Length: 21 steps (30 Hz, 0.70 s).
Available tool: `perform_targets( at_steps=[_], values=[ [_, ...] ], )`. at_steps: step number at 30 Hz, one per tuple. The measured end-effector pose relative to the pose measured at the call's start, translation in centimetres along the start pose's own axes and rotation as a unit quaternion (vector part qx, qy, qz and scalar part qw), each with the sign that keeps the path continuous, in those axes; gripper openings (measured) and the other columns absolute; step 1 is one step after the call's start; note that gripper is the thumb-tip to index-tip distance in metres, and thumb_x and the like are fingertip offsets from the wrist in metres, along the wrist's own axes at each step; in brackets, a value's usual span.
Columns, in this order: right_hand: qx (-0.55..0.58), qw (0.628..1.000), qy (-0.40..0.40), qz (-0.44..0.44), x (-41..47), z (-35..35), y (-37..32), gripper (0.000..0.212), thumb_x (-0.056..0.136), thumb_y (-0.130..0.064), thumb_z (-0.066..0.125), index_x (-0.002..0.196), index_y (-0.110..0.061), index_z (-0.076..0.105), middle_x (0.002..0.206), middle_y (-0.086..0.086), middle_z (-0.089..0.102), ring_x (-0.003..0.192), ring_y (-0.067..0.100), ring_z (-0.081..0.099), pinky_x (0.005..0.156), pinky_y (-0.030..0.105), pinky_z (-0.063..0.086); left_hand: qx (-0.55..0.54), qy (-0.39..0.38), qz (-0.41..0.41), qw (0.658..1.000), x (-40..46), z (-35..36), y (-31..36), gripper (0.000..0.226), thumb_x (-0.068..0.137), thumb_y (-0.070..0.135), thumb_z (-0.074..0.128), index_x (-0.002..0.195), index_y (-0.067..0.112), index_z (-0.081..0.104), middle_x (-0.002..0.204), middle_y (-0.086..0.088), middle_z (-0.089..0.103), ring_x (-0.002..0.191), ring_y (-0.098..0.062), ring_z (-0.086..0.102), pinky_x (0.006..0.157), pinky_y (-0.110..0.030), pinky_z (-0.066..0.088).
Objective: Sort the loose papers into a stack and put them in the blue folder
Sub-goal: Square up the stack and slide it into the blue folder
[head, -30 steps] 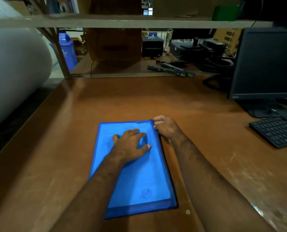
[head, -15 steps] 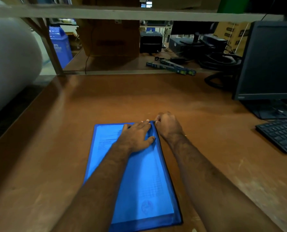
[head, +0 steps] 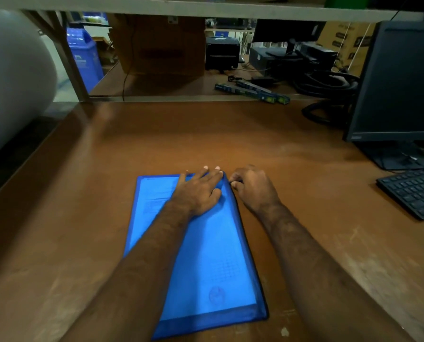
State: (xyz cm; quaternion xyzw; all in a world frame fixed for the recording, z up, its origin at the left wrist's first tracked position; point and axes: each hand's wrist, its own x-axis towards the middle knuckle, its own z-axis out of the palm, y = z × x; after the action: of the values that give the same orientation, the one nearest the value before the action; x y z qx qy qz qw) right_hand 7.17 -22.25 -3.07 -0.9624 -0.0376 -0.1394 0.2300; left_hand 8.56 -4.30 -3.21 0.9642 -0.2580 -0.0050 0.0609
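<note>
— What moved?
— The left hand (head: 197, 193) slid up the blue folder (head: 206, 262) toward 12 o'clock. Its fingertips now reach past the top edge.
— And the right hand (head: 254, 188)?
— It curled tighter at the top corner.

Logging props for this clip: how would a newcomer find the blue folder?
Start at the brown desk, left of the black monitor. Near its front edge lies the blue folder, flat under the left hand. It is the only translucent bright-blue sheet, with printed papers showing through.
</note>
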Motion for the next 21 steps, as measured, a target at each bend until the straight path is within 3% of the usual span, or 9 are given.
perform_targets(
  at_steps=[5,11,15,21],
  values=[
    [0.022,0.999,0.035,0.021,-1.5,0.5,-0.7,0.014,0.083,-0.01,0.07,0.092,-0.019,0.075,0.098,0.007,0.07,0.095,0.028,0.065,0.086,0.034,0.05,-0.015,0.01,0.015,1.0,-1.7,0.6,1.6,0.061,0.107,0.034,0.028,0.164,0.019,0.014,0.172,0.006,0.005,0.158,-0.011,0.003,0.126,-0.049,0.001],
    [0.019,0.999,0.023,0.031,-2.2,-0.3,-1.5,0.013,0.085,-0.007,0.069,0.091,-0.016,0.075,0.101,0.011,0.068,0.093,0.032,0.066,0.084,0.036,0.051,-0.027,0.002,-0.007,1.0,-1.8,1.3,1.5,0.058,0.109,0.037,0.029,0.164,0.022,0.014,0.172,0.01,0.007,0.157,-0.007,0.004,0.127,-0.043,0.004],
    [-0.005,1.0,-0.016,0.021,-3.9,-1.6,-1.6,0.015,0.087,-0.007,0.07,0.091,-0.019,0.077,0.101,0.008,0.069,0.091,0.028,0.067,0.082,0.029,0.045,-0.029,-0.017,-0.012,0.999,-0.4,1.0,1.4,0.058,0.11,0.035,0.029,0.164,0.021,0.014,0.172,0.008,0.005,0.158,-0.009,0.004,0.127,-0.044,0.005],
    [-0.016,0.999,-0.017,0.038,-7.1,-2.7,-2.3,0.013,0.086,-0.008,0.071,0.089,-0.02,0.075,0.101,0.007,0.07,0.093,0.029,0.068,0.08,0.033,0.052,-0.075,-0.022,0.016,0.997,-0.2,0.5,1.2,0.058,0.109,0.033,0.031,0.163,0.015,0.019,0.172,-0.002,0.011,0.158,-0.018,0.008,0.126,-0.044,0.006]
  ],
)
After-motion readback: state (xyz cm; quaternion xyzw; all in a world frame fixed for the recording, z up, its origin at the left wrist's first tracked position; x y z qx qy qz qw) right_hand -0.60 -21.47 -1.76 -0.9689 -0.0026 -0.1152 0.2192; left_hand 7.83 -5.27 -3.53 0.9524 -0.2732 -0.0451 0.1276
